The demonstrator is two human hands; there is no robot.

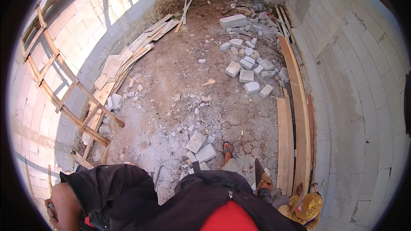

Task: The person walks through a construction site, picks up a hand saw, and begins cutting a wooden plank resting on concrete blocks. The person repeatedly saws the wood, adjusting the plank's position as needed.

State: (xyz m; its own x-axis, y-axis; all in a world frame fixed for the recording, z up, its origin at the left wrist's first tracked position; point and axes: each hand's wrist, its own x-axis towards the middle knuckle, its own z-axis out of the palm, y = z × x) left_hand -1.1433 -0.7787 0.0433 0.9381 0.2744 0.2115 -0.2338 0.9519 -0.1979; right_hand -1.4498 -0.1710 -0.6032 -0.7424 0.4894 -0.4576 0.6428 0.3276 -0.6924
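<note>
My left hand [64, 205] is at the lower left, past the end of a dark sleeve, with its fingers curled closed. A small greenish bit shows among the fingers, too small to name. On the right, close to my body, my right hand [266, 184] is closed at the wide lower end of a dark tapered blade, which looks like a hand saw [259, 171]. Its narrow end points up and away from me. Broken white blocks [206, 153] lie on the ground in front of me, left of my sandalled foot [227, 149].
A co-worker in yellow [312, 207] is at the lower right, beside long planks [295, 102] along the right wall. A wooden ladder [60, 64] leans at the left, near stacked boards [120, 66]. More white blocks [246, 76] and rubble lie scattered ahead.
</note>
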